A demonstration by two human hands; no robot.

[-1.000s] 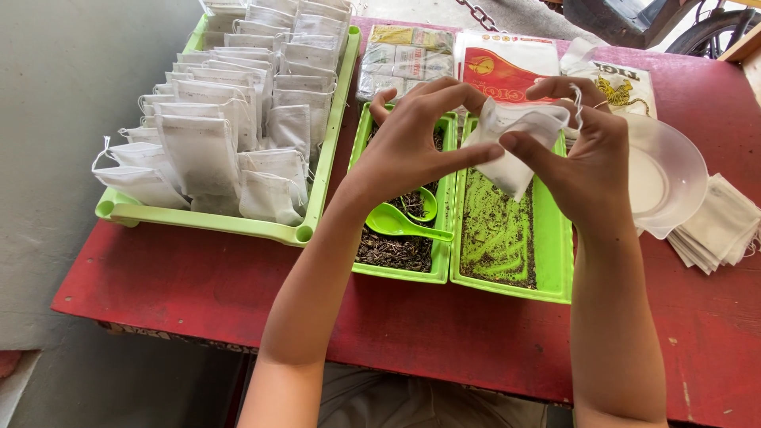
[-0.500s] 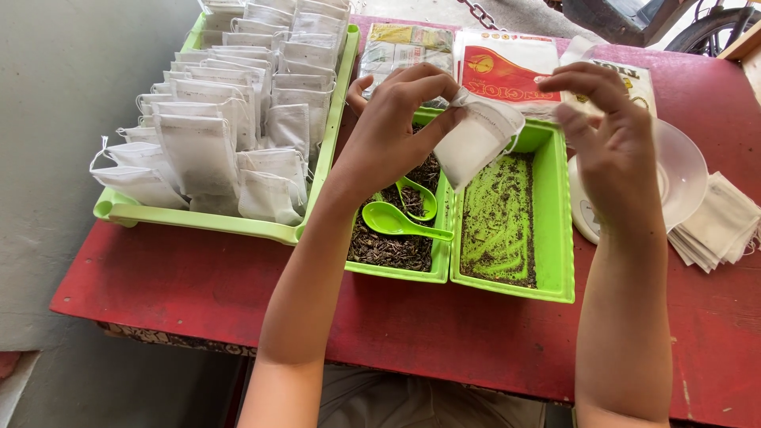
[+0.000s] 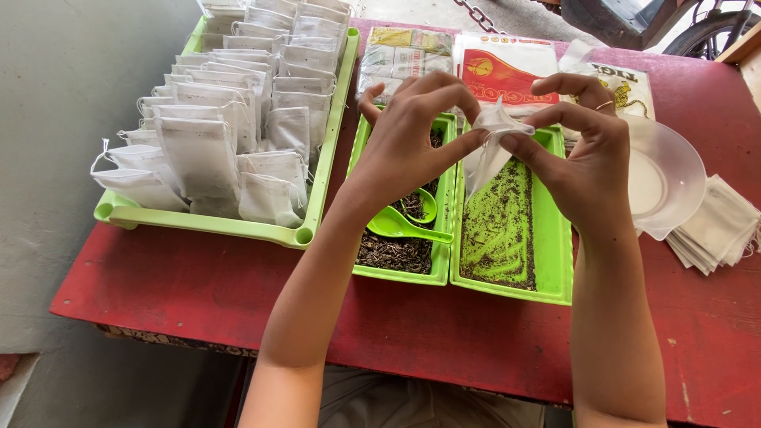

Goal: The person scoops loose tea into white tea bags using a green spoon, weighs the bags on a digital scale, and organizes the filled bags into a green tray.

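My left hand (image 3: 412,135) and my right hand (image 3: 583,150) both pinch the top of a small white tea bag (image 3: 490,147), held above two narrow green trays. The left green tray (image 3: 396,273) holds dark loose tea leaves and a green plastic scoop (image 3: 400,226). In the right green tray (image 3: 555,261) only a thin scatter of tea remains. The bag hangs over the gap between both trays.
A large green tray (image 3: 309,214) at the left holds several filled white bags (image 3: 238,119). Printed packets (image 3: 507,67) lie at the back. To the right are a clear plastic bowl (image 3: 670,178) and a stack of flat empty bags (image 3: 717,230). All rests on a red table (image 3: 158,277).
A second ago both hands held the bag; half a second ago only the left did, with the right lifted away. Now the right hand has come back to the bag's top.
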